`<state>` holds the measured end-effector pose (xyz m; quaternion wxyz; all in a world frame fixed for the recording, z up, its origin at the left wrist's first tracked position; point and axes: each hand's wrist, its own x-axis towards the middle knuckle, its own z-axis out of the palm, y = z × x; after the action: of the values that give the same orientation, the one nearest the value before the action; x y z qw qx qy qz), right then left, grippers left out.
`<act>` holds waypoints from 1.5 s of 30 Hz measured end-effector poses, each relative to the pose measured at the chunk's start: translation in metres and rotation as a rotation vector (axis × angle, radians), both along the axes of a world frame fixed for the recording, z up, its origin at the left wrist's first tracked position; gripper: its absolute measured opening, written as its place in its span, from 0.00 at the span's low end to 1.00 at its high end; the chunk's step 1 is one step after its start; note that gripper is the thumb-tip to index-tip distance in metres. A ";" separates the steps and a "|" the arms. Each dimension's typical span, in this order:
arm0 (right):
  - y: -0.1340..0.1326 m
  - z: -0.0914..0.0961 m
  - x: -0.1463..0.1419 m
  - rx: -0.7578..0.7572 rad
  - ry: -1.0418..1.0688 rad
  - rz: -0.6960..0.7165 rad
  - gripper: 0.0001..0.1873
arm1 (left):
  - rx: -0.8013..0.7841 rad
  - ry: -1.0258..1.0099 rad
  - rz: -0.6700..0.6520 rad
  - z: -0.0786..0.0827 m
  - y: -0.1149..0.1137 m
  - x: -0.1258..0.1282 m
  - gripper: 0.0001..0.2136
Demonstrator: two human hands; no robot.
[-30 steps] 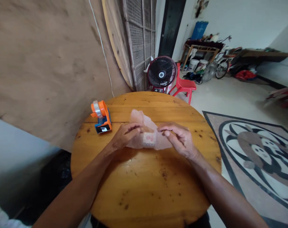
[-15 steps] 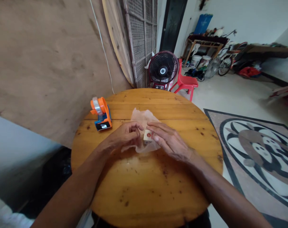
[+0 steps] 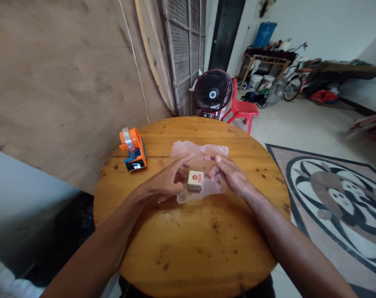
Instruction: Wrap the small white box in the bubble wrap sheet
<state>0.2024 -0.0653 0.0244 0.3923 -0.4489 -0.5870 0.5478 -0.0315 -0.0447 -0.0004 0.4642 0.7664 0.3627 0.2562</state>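
A small cream carton (image 3: 195, 181) with red print sits on a sheet of clear bubble wrap (image 3: 203, 150) in the middle of the table. Just left of the carton, my left hand (image 3: 171, 178) is open, thumb and fingers apart, over the wrap's left side. On the other side, my right hand (image 3: 231, 176) hovers over the wrap's right part with the index finger stretched out and the lower fingers curled. Nothing shows in either hand, and both are apart from the carton. The wrap lies spread out, its left edge partly hidden by my left hand.
An orange and blue tape dispenser (image 3: 135, 153) stands on the left of the round wooden table (image 3: 200, 248). Past the far edge are a fan (image 3: 213, 93) and a red plastic chair (image 3: 243, 107). A board wall (image 3: 66, 82) rises at the left.
My right hand has lifted off the carton and moved right, uncovering it. The wrap's right part now lies spread out. My left hand's fingers have opened.
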 end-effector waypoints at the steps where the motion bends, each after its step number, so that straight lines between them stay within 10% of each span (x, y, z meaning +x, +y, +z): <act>1: -0.001 0.002 0.001 -0.089 0.037 0.057 0.26 | 0.003 0.017 -0.002 0.001 -0.001 0.000 0.40; 5: -0.002 0.007 0.009 -0.162 0.020 0.194 0.32 | -0.040 0.048 -0.046 0.003 -0.003 0.001 0.41; 15: 0.008 -0.016 0.005 0.327 -0.426 0.109 0.30 | 0.258 0.164 -0.080 0.011 -0.009 0.010 0.44; 19: 0.005 -0.017 0.002 0.355 -0.567 0.182 0.37 | 0.353 0.151 -0.062 0.006 -0.008 0.017 0.42; 30: 0.003 -0.003 0.010 0.246 -0.498 0.167 0.17 | 0.340 0.205 -0.013 -0.017 -0.001 0.021 0.53; 37: -0.020 0.027 0.066 0.201 -0.651 -0.074 0.21 | 0.408 0.251 -0.045 -0.023 0.002 0.021 0.53; 45: -0.051 -0.002 0.101 0.271 -0.805 -0.340 0.24 | 0.476 0.238 -0.080 -0.028 0.005 0.019 0.51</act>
<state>0.3032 -0.1167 0.0223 0.2725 -0.6606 -0.6770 0.1760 -0.0127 -0.0393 -0.0281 0.2347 0.8925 0.3135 0.2238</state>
